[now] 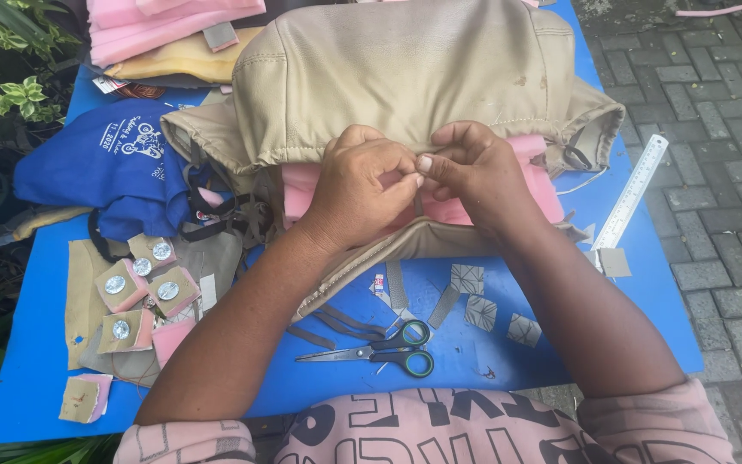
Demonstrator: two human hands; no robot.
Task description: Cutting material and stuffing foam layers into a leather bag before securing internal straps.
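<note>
**A:** What are the hands doing from where you sit?

**B:** I see both meeting at the middle of the bench [637, 283], a blue-topped one. The left hand [361, 191] is curled narrow, its fingertips [405, 176] pinched against the lower edge of a tan leatherette cover [405, 69]. The right hand [478, 172] faces it, thumb and forefinger pressed together on the same edge. The two hands touch at the fingertips. Whether anything small sits in the pinch, I can't tell.

**A:** And the cover itself?

**B:** It lies across the far half of the bench, bulging and seamed, with pink foam [543, 185] showing from under its open edge just beside both hands. A second tan flap runs beneath the wrists.

**A:** What's nearest the person?

**B:** Scissors [380, 351] with black and green handles, lying flat between the forearms, blades pointing to the person's left. Small grey fabric patches [478, 311] lie just beyond them, and dark straps [337, 325] next to those.

**A:** Off to the sides?

**B:** On the left, a blue cloth [105, 167] and a group of foam-backed squares [143, 296], several with a round metal disc on top. On the right, a clear ruler [633, 193] lies at an angle near the bench edge. More pink foam sheets [165, 26] are stacked at the far left corner.
</note>
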